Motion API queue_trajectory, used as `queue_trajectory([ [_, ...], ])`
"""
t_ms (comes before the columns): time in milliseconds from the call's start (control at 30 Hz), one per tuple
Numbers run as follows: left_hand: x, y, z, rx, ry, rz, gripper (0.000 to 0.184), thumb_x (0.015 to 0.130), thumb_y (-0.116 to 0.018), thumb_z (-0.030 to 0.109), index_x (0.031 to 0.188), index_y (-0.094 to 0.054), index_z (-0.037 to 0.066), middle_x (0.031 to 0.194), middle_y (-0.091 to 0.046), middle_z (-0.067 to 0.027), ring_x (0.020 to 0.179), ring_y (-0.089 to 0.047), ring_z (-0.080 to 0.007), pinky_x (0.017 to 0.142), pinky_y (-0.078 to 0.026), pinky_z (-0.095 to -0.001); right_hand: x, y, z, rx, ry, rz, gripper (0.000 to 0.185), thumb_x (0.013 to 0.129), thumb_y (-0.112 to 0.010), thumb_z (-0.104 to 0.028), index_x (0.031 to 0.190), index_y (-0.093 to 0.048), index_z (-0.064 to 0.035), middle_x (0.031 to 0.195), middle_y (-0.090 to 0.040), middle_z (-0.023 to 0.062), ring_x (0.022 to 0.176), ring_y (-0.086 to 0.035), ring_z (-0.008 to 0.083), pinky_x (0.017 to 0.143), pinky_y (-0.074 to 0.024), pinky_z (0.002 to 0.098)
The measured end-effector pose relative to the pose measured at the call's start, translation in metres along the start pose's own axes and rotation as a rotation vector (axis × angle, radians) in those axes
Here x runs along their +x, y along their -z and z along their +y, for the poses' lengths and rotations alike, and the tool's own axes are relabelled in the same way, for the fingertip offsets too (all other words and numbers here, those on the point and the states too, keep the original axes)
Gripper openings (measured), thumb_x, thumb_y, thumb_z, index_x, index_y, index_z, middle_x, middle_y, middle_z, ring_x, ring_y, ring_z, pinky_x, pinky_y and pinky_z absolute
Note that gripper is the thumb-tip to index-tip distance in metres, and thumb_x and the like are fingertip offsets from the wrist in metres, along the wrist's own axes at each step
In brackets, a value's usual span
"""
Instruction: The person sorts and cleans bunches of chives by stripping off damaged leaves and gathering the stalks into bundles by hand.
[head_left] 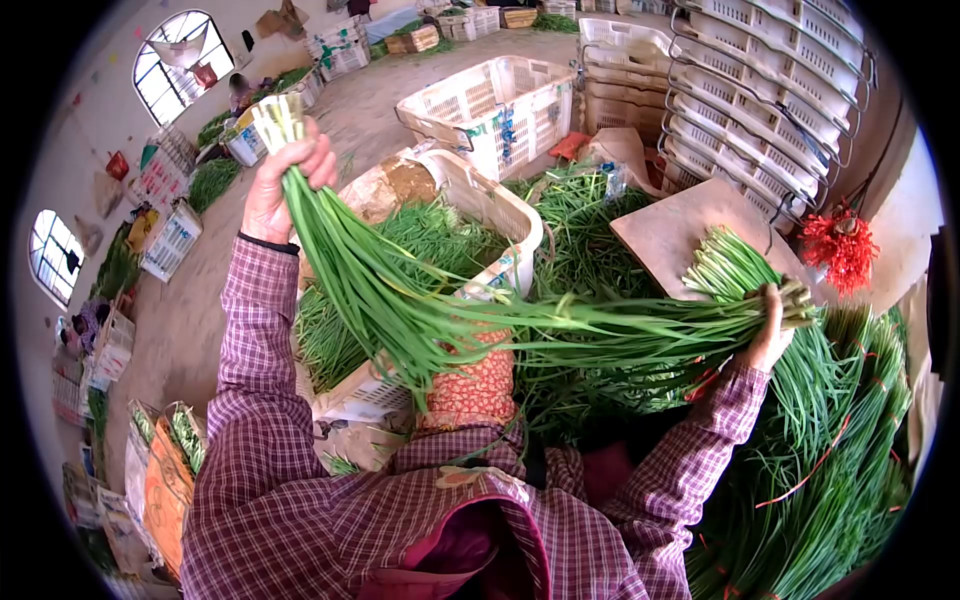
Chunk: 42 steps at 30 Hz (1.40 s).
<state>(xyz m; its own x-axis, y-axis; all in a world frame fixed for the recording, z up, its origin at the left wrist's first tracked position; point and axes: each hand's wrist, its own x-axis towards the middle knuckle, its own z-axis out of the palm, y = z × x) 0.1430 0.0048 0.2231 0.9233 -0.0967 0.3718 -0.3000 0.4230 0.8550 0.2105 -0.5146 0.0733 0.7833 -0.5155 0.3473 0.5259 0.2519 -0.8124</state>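
Held leafy bunch aloft, clenched in left fingers; grasped second bunch in right fingers, near right corner of board. Was seemingly at separating step; needed gentle pull.

The left arm reaches forward and up, the elbow bent and the forearm lifted well above the shoulder's line in the view. The left hand is raised at its end, fingers curled into a firm grip, with a dark band around the left wrist. The right arm stretches forward and outward to the right. The right hand sits lower than the left, also gripping, its thumb pointing up. The two hands are well apart, on either side of the torso.
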Motion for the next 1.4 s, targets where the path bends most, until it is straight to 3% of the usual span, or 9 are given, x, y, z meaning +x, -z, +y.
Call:
queue_trajectory([
  [133, -0.001, -0.067, -0.052, 0.436, 0.167, 0.105, 0.042, 0.065, -0.074, 0.005, 0.100, -0.051, 0.003, 0.076, -0.054, -0.0018, 0.054, -0.054, -0.0115, 0.051, -0.050, -0.0242, -0.043, -0.071, -0.012, -0.155, -0.003, -0.365, 0.023, 0.079, -0.069, -0.021, 0.094, -0.059, -0.0054, 0.073, -0.061, 0.0035, 0.054, -0.055, 0.0098, 0.047, -0.0460, 0.0218],
  [267, -0.010, -0.118, -0.125, 0.378, 0.301, -0.065, 0.035, 0.068, -0.070, -0.001, 0.099, -0.054, 0.001, 0.074, -0.057, -0.0013, 0.057, -0.056, -0.0107, 0.051, -0.048, -0.0226, -0.093, -0.119, -0.009, 0.095, -0.258, -0.570, 0.024, 0.082, -0.064, -0.008, 0.103, -0.056, -0.0005, 0.090, -0.060, 0.0075, 0.076, -0.058, 0.0142, 0.067, -0.0489, 0.0275],
  [400, -0.015, -0.114, -0.193, 0.504, 0.176, -0.131, 0.060, 0.069, -0.067, -0.004, 0.124, -0.042, -0.001, 0.109, -0.057, -0.0050, 0.099, -0.054, -0.0134, 0.091, -0.043, -0.0293, -0.123, -0.117, 0.023, 0.074, -0.298, -0.549, 0.034, 0.078, -0.070, -0.011, 0.105, -0.054, 0.0004, 0.094, -0.061, 0.0084, 0.081, -0.059, 0.0137, 0.073, -0.0496, 0.0257],
  [567, -0.037, -0.141, -0.227, 1.138, -0.115, -0.009, 0.050, 0.068, -0.067, 0.014, 0.107, -0.038, 0.000, 0.079, -0.059, -0.0228, 0.075, -0.059, -0.0404, 0.063, -0.046, -0.0468, -0.134, -0.114, 0.028, -0.648, 0.028, -0.503, 0.060, 0.065, -0.079, -0.031, 0.105, -0.052, 0.0039, 0.087, -0.066, 0.0157, 0.072, -0.065, 0.0249, 0.068, -0.0517, 0.0319],
  [633, -0.038, -0.153, -0.228, 1.293, 0.136, 0.016, 0.050, 0.067, -0.067, 0.012, 0.105, -0.039, -0.001, 0.075, -0.059, -0.0225, 0.072, -0.058, -0.0413, 0.060, -0.045, -0.0479, -0.130, -0.110, 0.023, -0.584, -0.019, -0.518, 0.057, 0.068, -0.074, -0.036, 0.103, -0.054, 0.0041, 0.082, -0.066, 0.0184, 0.071, -0.065, 0.0291, 0.068, -0.0508, 0.0348],
  [1067, -0.049, -0.163, -0.268, 1.377, 0.171, -0.132, 0.042, 0.066, -0.064, 0.010, 0.098, -0.039, 0.001, 0.070, -0.057, -0.0173, 0.066, -0.058, -0.0381, 0.056, -0.045, -0.0451, -0.097, -0.054, 0.119, -0.799, -0.316, -0.106, 0.031, 0.077, -0.062, -0.041, 0.083, -0.065, -0.0100, 0.074, -0.066, 0.0089, 0.061, -0.061, 0.0202, 0.065, -0.0510, 0.0366],
  [1167, -0.053, -0.158, -0.270, 1.372, 0.035, -0.082, 0.042, 0.066, -0.063, 0.008, 0.100, -0.039, 0.002, 0.072, -0.057, -0.0176, 0.065, -0.057, -0.0388, 0.056, -0.045, -0.0448, -0.072, -0.002, 0.143, -0.461, -0.343, -0.058, 0.026, 0.074, -0.072, -0.029, 0.085, -0.063, -0.0069, 0.074, -0.064, 0.0055, 0.063, -0.059, 0.0146, 0.061, -0.0510, 0.0301],
  [1267, -0.045, -0.147, -0.281, 1.452, 0.060, -0.026, 0.044, 0.067, -0.063, 0.009, 0.105, -0.043, 0.000, 0.076, -0.060, -0.0205, 0.068, -0.059, -0.0387, 0.059, -0.046, -0.0455, -0.084, -0.022, 0.092, -0.135, -0.487, -0.133, 0.041, 0.068, -0.081, -0.024, 0.096, -0.059, -0.0032, 0.085, -0.064, 0.0038, 0.068, -0.059, 0.0137, 0.065, -0.0513, 0.0282],
  [1400, -0.044, -0.163, -0.287, 1.551, 0.177, -0.075, 0.046, 0.064, -0.067, 0.006, 0.102, -0.042, 0.000, 0.084, -0.059, -0.0198, 0.075, -0.060, -0.0381, 0.064, -0.048, -0.0452, -0.113, -0.056, 0.077, -0.503, -0.221, -0.346, 0.071, 0.060, -0.082, -0.040, 0.113, -0.054, -0.0022, 0.096, -0.065, 0.0137, 0.086, -0.064, 0.0242, 0.077, -0.0510, 0.0331],
])
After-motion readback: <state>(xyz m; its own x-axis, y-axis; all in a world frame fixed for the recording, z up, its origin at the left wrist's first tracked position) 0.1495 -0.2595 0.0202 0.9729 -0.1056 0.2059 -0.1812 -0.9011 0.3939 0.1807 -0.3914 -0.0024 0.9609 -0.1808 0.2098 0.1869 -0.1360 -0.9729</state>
